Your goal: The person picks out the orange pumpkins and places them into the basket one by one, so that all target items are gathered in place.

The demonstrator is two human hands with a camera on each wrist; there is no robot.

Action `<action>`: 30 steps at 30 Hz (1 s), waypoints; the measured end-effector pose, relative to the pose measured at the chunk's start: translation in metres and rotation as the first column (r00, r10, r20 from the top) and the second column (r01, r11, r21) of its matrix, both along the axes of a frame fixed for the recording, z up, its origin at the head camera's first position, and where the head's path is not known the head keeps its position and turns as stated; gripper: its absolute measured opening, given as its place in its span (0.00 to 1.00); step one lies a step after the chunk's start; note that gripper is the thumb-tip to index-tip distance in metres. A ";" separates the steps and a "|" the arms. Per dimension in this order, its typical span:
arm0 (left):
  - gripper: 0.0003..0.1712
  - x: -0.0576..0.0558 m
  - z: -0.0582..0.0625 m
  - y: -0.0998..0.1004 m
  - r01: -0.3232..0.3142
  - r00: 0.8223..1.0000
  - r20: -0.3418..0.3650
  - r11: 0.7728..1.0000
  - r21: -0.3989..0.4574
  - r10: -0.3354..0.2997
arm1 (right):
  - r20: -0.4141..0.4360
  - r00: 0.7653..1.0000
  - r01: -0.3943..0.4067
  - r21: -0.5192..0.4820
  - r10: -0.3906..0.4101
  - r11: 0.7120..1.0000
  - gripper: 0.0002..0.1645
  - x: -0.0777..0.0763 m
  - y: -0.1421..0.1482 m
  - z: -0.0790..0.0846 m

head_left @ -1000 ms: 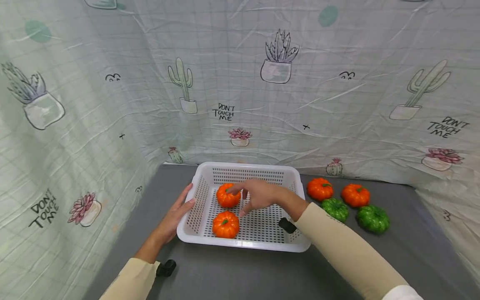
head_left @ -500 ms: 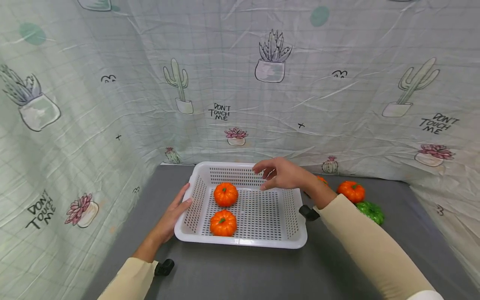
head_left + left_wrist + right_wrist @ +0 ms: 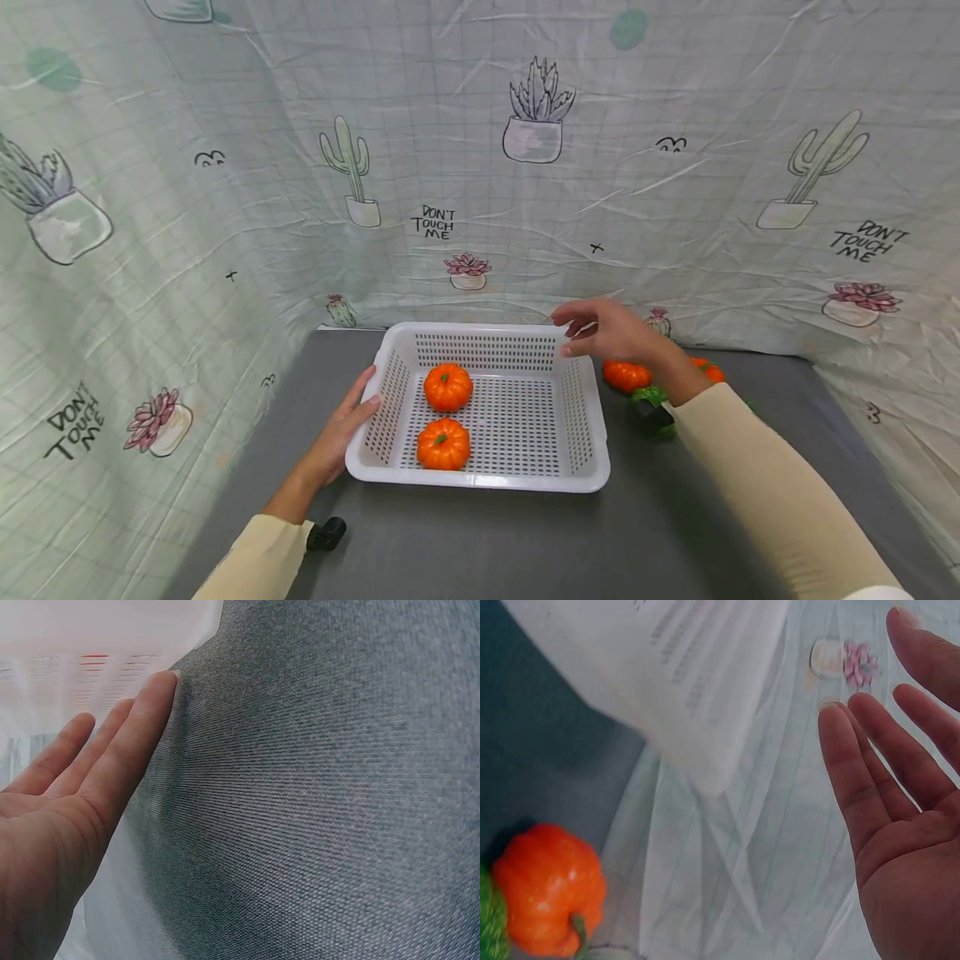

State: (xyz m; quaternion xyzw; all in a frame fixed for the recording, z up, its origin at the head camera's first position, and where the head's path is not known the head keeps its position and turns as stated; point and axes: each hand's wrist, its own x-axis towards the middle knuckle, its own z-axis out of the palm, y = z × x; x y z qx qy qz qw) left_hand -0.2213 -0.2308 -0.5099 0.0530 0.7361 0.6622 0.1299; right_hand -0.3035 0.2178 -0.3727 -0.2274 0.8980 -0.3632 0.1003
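Note:
A white perforated plastic basket (image 3: 480,482) stands on the table with two small orange pumpkins in it, one toward the back (image 3: 447,387) and one toward the front (image 3: 443,444). My left hand (image 3: 330,446) rests along the basket's left side, its fingers extended against the wall in the left wrist view (image 3: 90,776). Raised over the back right corner of the basket, my right hand (image 3: 617,337) has loosely bent fingers and holds nothing. Right of the basket lie another orange pumpkin (image 3: 627,376) and a green pumpkin (image 3: 647,397), the green one partly covered by my wrist camera.
Farther right, an orange pumpkin (image 3: 708,370) shows behind my right forearm, which hides most of what lies there. A pale sheet (image 3: 480,167) printed with cacti hangs behind and left of the grey table (image 3: 465,542).
My right hand has risen from over the orange pumpkins inside the basket and moved right and back to its far right corner. My left hand stays at the basket's left side.

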 end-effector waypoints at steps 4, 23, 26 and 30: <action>0.39 0.000 0.000 0.001 0.006 1.000 -0.008 1.000 0.000 -0.006 | -0.017 0.999 0.051 0.014 -0.051 0.999 0.33 -0.002 0.015 -0.003; 0.38 0.001 0.002 0.002 0.008 1.000 -0.012 1.000 -0.025 -0.008 | 0.000 0.987 0.158 -0.025 -0.158 0.987 0.35 -0.005 0.072 -0.024; 0.38 0.002 0.002 0.002 0.006 1.000 -0.011 1.000 -0.020 -0.006 | 0.000 0.986 0.167 -0.024 -0.167 0.986 0.36 -0.005 0.078 -0.028; 0.39 0.002 0.002 0.003 0.007 1.000 -0.011 1.000 -0.009 -0.007 | 0.002 0.984 0.181 -0.025 -0.181 0.983 0.37 -0.004 0.084 -0.033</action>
